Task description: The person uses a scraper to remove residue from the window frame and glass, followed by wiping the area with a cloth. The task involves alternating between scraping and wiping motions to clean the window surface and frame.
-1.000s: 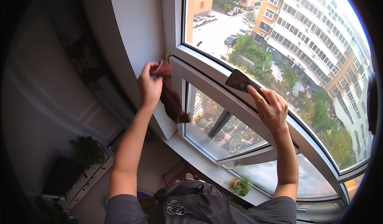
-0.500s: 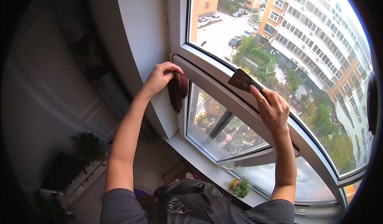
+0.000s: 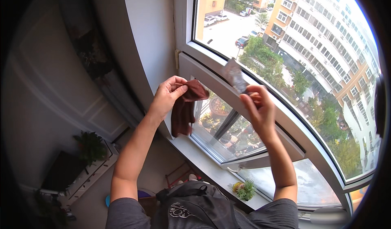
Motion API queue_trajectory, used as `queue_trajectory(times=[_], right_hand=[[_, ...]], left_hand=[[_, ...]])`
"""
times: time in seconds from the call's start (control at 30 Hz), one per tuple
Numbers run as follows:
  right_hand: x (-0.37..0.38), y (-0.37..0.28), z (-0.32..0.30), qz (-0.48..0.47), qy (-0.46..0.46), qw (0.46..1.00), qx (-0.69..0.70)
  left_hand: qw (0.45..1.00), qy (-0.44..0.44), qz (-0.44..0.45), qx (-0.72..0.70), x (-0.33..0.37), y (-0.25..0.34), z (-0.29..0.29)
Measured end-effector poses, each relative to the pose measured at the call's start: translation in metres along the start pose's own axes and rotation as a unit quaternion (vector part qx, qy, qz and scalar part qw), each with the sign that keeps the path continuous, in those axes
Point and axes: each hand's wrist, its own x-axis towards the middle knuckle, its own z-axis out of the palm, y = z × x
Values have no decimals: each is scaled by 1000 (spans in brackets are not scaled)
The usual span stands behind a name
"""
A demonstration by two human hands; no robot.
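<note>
My left hand (image 3: 165,97) pinches a brown cloth (image 3: 196,91) between thumb and fingers. One part of the cloth sticks out to the right, and the rest hangs down beside the window frame. Held up in my right hand (image 3: 260,108) is a flat scraper (image 3: 235,76) with a broad end, gripped by its narrow end. Motion blurs it, and its upper face looks greyish and shiny. Both hands are in front of the white window frame (image 3: 216,79), with the scraper crossing the sash's upper rail in the view.
Behind the sash, potted plants (image 3: 220,106) show through the glass. A small green plant (image 3: 245,190) stands on the white sill (image 3: 191,151). At lower left, a dark-leaved plant (image 3: 90,147) stands by a white cabinet (image 3: 87,178). Buildings and parked cars are outside.
My left hand has come down and slightly right, with the cloth now spread more. My right hand has moved left and turned the scraper more upright, showing a lighter face.
</note>
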Motion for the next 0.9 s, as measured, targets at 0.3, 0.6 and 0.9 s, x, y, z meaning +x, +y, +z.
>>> queue_trajectory(times=[0.3,0.6,0.9], right_hand=[[-3,-17,73,260,-218,876,344],[12,-18,94,224,-87,922,305],[19,-25,98,-61,-60,995,58]], left_hand=[[986,55,76,-137,-15,6,31],[965,149,205,65,-34,19,60],[956,205,206,-27,-8,23,75]])
